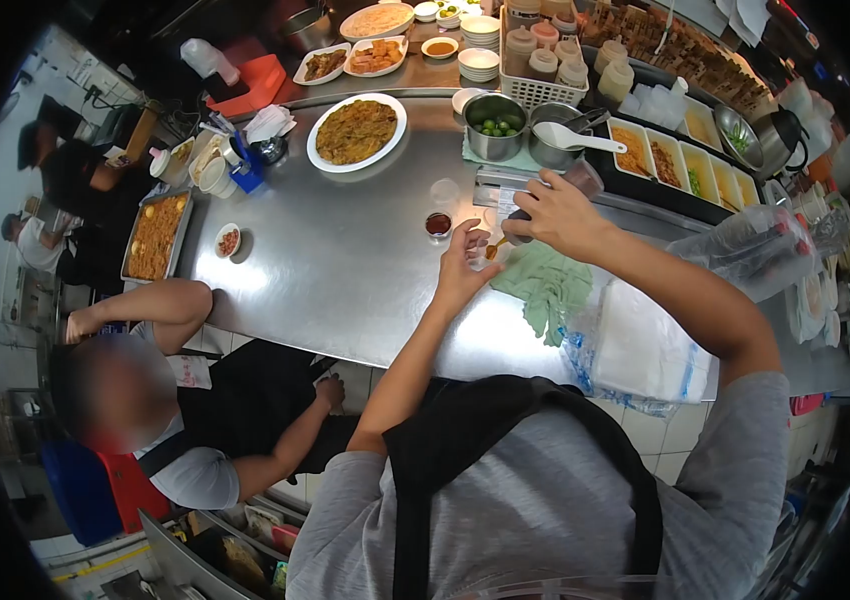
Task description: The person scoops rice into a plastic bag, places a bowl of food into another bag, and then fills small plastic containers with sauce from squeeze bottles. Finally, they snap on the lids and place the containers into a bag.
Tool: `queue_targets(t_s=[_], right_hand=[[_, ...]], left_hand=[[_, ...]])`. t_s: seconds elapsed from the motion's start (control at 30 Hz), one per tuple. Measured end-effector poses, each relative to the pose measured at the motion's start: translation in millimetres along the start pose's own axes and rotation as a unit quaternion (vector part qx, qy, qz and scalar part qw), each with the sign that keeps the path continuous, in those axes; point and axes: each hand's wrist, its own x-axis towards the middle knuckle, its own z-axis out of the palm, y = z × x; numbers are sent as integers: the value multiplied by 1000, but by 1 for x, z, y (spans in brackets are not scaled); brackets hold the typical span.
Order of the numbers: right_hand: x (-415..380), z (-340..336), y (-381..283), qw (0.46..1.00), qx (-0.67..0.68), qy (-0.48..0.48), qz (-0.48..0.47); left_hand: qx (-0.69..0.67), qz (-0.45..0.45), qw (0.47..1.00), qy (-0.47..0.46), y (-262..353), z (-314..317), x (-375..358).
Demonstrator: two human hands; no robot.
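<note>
Over the steel counter [345, 260], a small dark container [517, 232] is gripped by the right hand [557, 215], while the open left hand [463, 268] hovers just beside and below it, empty.

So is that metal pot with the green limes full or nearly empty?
Only partly filled: the limes lie low in the metal pot, with much bare inner wall showing above them. It stands upright on the counter.

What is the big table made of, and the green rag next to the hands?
The table looks like steel: grey, smooth, with dull reflections. The rag looks like soft cloth: crumpled, matte, folded unevenly. The pot holding limes seems shiny metal too.
</note>
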Motion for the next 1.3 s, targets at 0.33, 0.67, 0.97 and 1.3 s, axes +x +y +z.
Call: queue_targets(t_s=[0.33, 0.67, 0.97, 1.3], right_hand=[[3, -3, 7, 1000, -13, -16, 5], [-1, -3, 7, 999, 4, -32, 23], [-11, -5, 7, 998, 6, -49, 44], [-23, -5, 4, 994, 63, -39, 79]], left_hand=[[-12, 24, 1000, 3, 6, -2, 9], [29, 41, 999, 3, 13, -1, 12], [-24, 47, 999, 5, 11, 5, 14], [-46, 30, 998, -7, 12, 10, 14]])
